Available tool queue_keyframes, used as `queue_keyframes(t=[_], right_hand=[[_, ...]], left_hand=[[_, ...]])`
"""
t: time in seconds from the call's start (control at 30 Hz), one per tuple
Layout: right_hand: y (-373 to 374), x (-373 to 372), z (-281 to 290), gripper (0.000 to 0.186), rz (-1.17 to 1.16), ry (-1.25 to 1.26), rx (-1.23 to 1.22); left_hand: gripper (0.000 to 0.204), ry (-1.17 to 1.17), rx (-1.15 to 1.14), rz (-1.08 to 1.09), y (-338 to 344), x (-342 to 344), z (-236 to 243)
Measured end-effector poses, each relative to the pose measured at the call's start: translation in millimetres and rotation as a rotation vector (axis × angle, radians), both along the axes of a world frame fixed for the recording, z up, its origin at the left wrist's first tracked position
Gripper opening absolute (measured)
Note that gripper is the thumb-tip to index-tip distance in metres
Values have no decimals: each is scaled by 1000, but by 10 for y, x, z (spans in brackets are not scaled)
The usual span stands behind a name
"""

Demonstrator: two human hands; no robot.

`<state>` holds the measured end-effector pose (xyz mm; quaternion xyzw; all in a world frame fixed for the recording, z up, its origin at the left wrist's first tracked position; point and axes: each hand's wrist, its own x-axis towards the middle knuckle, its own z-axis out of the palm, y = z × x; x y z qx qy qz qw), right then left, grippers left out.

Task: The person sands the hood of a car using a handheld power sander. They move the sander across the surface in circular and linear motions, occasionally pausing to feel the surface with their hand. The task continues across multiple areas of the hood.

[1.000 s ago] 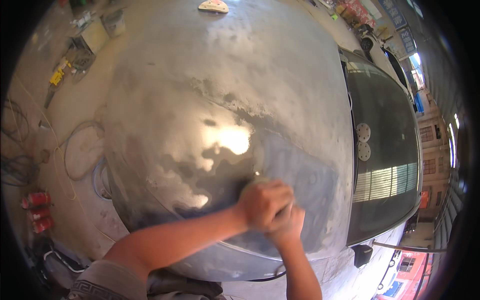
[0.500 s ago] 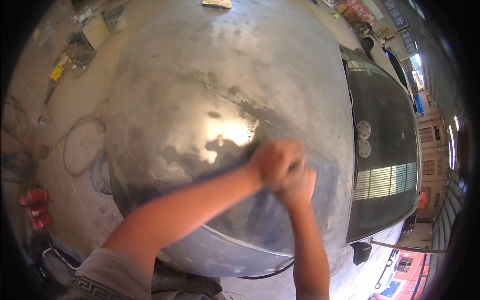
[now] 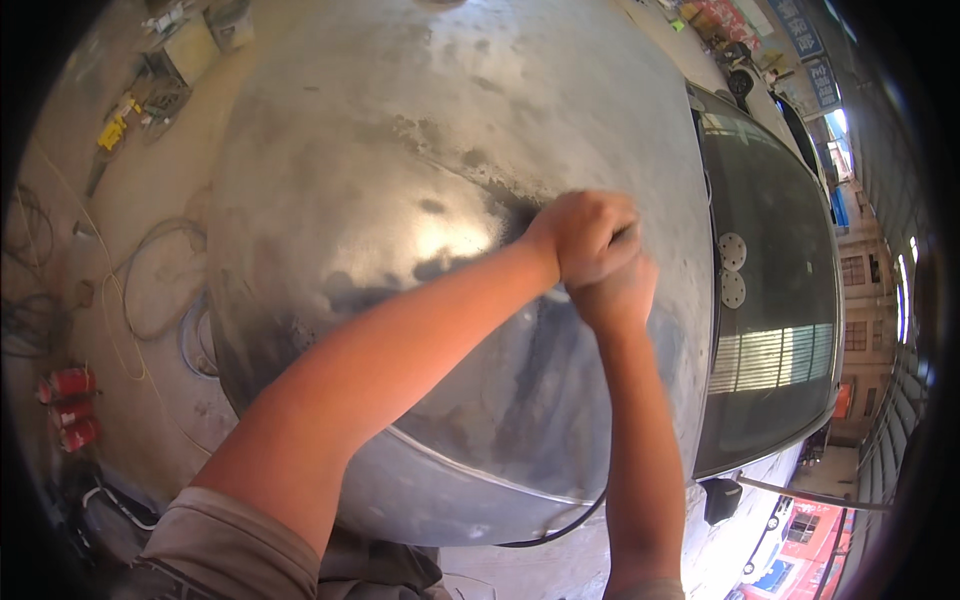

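As both bare arms stretch over the grey car hood (image 3: 390, 200), here's the left hand (image 3: 588, 235) out in front, knuckles up, fingers bent, with the right hand (image 3: 617, 292) pressed against its near side! Two hands stacked close, probably to bring both arms to bear on one spot. What lies beneath them is hidden, so how tightly either is curled, and on what, cannot be told. The hood spreads right below, mottled, a ragged dark patch (image 3: 478, 160) just beyond the left hand. Over on the windshield (image 3: 765, 300), two pale discs (image 3: 733, 252) with holes, side by side, perhaps parked there for easy reach! And down at left, red cylinders (image 3: 72, 411) on the floor and a looped hose (image 3: 128, 280), presumably set aside to leave the panel free.
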<state>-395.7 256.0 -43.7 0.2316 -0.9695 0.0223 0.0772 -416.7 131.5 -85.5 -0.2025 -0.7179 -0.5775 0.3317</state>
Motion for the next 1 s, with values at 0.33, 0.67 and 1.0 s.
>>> queue_keyframes(t=[0.33,0.67,1.0], right_hand=[[811,1296,-138,51,82,-98,-159],[198,118,-96,38,-36,-60,81],[442,713,-229,41,118,-2,-75]], left_hand=[[17,-94,-6,-104,579,1387,-87],[21,50,7,-2,162,124,-110],[18,-59,-121,-62,172,771,-133]])
